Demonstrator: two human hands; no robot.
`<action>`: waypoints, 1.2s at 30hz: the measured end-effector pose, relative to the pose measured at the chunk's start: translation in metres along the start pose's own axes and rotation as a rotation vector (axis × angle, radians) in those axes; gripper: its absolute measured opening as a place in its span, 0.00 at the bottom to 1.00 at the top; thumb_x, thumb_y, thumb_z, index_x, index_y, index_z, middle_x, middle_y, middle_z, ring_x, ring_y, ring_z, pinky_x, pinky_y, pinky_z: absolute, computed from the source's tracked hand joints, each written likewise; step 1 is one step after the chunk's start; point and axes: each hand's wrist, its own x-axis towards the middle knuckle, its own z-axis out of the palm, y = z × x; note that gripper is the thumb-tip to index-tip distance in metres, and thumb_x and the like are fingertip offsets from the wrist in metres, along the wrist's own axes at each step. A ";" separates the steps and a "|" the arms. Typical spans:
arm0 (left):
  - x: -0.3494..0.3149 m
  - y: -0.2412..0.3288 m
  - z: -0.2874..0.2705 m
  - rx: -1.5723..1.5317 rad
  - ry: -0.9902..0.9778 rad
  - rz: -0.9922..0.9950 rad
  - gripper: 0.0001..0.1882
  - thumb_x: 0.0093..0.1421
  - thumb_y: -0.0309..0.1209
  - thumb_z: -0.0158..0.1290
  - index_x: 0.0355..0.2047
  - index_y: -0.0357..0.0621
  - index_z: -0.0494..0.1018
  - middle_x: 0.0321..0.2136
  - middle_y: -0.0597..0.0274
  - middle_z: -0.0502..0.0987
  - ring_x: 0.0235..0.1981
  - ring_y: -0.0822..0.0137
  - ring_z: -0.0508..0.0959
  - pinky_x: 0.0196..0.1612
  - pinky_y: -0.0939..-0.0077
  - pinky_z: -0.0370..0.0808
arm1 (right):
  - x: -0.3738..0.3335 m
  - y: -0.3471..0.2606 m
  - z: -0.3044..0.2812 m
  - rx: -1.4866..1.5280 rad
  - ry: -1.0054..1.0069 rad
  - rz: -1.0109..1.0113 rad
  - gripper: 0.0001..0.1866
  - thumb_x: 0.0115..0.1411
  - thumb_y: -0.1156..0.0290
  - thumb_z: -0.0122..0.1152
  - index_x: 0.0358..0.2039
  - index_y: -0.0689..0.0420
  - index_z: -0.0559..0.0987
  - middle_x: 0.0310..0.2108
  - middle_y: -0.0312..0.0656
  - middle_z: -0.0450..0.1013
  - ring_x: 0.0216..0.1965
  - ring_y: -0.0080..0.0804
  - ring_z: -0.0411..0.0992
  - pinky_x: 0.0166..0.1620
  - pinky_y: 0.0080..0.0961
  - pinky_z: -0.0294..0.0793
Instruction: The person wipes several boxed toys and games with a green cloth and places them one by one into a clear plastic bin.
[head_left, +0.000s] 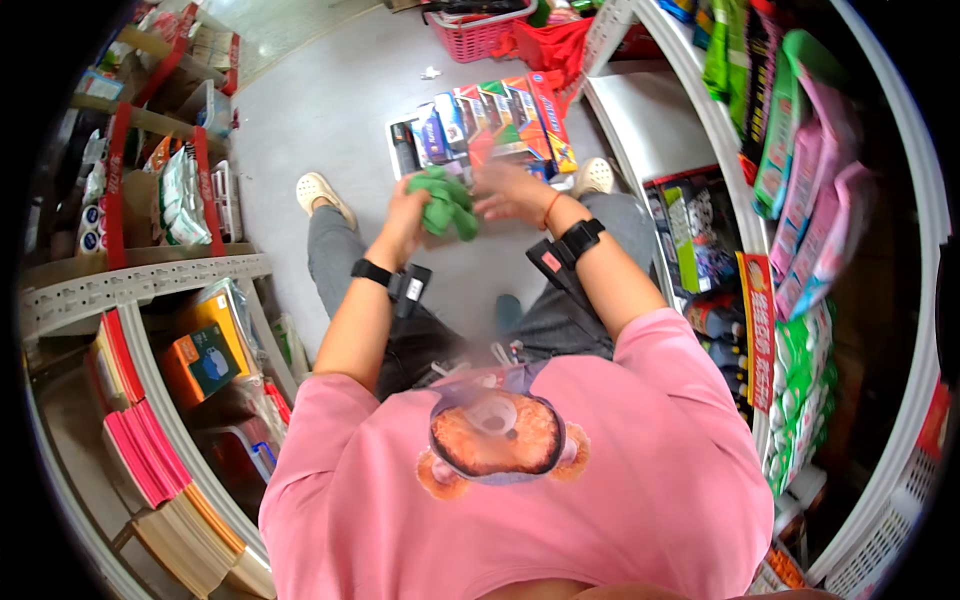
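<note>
Loosely, green cloth (447, 205) bunched (crumpled) between both hands' fingers (490, 205).

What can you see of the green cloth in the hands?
The green cloth is a soft, crumpled wad of bright green fabric, bunched with folds, no clear shape or edge visible. It is held up in front of the person, above the grey floor and near the row of colourful boxes. The left hand grips its left side; the right hand touches its right side, fingers spread.
</note>
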 end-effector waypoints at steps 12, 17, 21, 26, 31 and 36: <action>0.037 -0.002 -0.041 -0.411 0.055 -0.021 0.34 0.65 0.58 0.34 0.39 0.35 0.71 0.29 0.51 0.77 0.27 0.56 0.76 0.31 0.60 0.74 | -0.017 0.031 -0.069 -0.010 0.636 -0.001 0.16 0.58 0.65 0.59 0.44 0.58 0.72 0.35 0.39 0.70 0.29 0.28 0.74 0.28 0.22 0.78; 0.104 -0.048 -0.077 -0.207 0.190 0.026 0.11 0.57 0.25 0.48 0.39 0.33 0.69 0.31 0.49 0.75 0.28 0.57 0.77 0.31 0.64 0.76 | 0.022 0.090 -0.119 0.113 0.698 0.215 0.23 0.57 0.64 0.60 0.47 0.63 0.67 0.39 0.44 0.67 0.37 0.36 0.73 0.32 0.30 0.79; 0.123 -0.064 -0.066 0.389 0.661 0.062 0.19 0.52 0.26 0.52 0.46 0.39 0.67 0.36 0.45 0.76 0.37 0.52 0.77 0.39 0.65 0.74 | 0.040 0.133 -0.149 0.260 0.791 0.351 0.24 0.58 0.60 0.58 0.46 0.67 0.66 0.41 0.48 0.68 0.35 0.38 0.73 0.33 0.36 0.79; 0.172 -0.103 -0.114 0.944 0.657 -0.045 0.19 0.54 0.33 0.49 0.45 0.38 0.73 0.41 0.41 0.77 0.45 0.47 0.76 0.48 0.59 0.72 | 0.070 0.180 -0.185 0.277 0.909 0.362 0.24 0.59 0.58 0.55 0.43 0.68 0.68 0.35 0.46 0.70 0.35 0.39 0.74 0.35 0.35 0.80; 0.196 -0.119 -0.153 0.974 0.557 -0.155 0.19 0.57 0.34 0.46 0.46 0.36 0.74 0.44 0.43 0.76 0.48 0.48 0.75 0.52 0.60 0.71 | 0.096 0.184 -0.207 0.388 0.868 0.464 0.29 0.62 0.55 0.52 0.56 0.61 0.62 0.50 0.51 0.68 0.44 0.42 0.74 0.39 0.34 0.81; 0.222 -0.116 -0.156 1.164 0.506 -0.253 0.21 0.58 0.38 0.47 0.48 0.43 0.74 0.45 0.44 0.76 0.49 0.49 0.74 0.52 0.61 0.70 | 0.129 0.200 -0.213 0.491 0.889 0.446 0.27 0.63 0.57 0.50 0.58 0.58 0.60 0.47 0.50 0.69 0.47 0.46 0.72 0.44 0.41 0.80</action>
